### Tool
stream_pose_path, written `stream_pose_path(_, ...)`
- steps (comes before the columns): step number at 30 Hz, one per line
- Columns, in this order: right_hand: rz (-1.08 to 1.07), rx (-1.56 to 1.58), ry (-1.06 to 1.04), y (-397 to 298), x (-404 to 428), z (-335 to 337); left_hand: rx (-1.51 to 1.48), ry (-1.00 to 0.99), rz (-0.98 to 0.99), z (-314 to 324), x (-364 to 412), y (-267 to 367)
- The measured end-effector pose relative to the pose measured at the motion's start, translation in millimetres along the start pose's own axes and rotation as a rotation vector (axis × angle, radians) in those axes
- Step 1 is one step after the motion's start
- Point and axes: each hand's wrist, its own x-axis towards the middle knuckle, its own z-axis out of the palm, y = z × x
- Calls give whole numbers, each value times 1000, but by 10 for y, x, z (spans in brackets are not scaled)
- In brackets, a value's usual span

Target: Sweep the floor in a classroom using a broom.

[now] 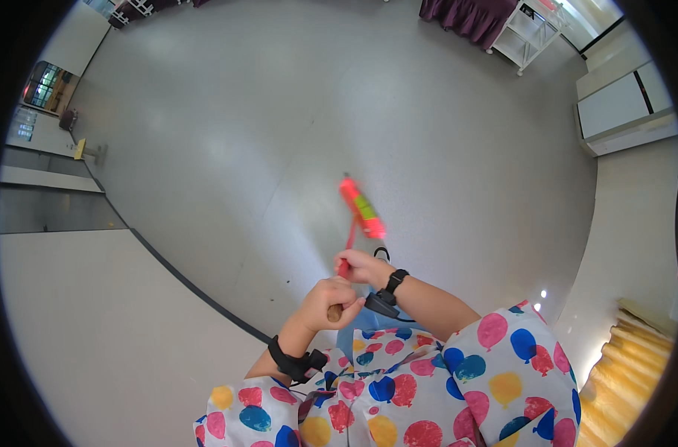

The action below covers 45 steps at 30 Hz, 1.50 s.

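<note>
Both hands grip a long-handled tool in front of my body. Its red handle (351, 234) runs down and away from me toward the floor. At the far end is a bright pink-red head with a yellow-green band (363, 208), blurred, so its exact kind is unclear. My left hand (329, 304) is closed around the near end, where a brown, wood-like butt (334, 313) pokes out below the fist. Farther along the handle, my right hand (362, 267) wraps around the red shaft. Black straps with small devices circle both wrists.
Grey smooth floor (233, 139) spreads ahead, with a few dark specks near my left. A white wall or panel (93, 313) with dark skirting borders the left side. A white wheeled cart (526, 36) stands beside a purple-skirted table (467, 19). Yellow curtain (624, 380) hangs at right.
</note>
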Motion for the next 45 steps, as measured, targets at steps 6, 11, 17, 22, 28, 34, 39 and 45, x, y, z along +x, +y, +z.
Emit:
stream_pose_path(6, 177, 217, -405, -145, 22, 276, 123, -34, -57, -82, 427, 390)
stream_pose_path(11, -31, 342, -376, -206, -618, 367, 65, -185, 189, -83, 680, 748)
stream_pose_path(17, -293, 355, -92, -664, -700, -539, -168, -206, 339, 270, 979, 101)
stream_pose_path(22, -290, 230, 232, -1156, -498, -1303, -255, -323, 244, 538, 1184, -732)
stream_pose_path(28, -64, 41, 177, -1310, -224, -859, -164, -43, 108, 205, 1131, -692)
stream_pose_path(34, 95, 19, -39, -1258, 264, 50, 92, 34, 3, -239, 1237, -174)
stream_pose_path(39, -43, -144, -376, -1503, -20, 579, 257, -92, -67, -395, 1811, -5)
stream_pose_path(45, -179, 22, -360, -1698, -534, 357, -25, -360, 340, -280, 2396, 320)
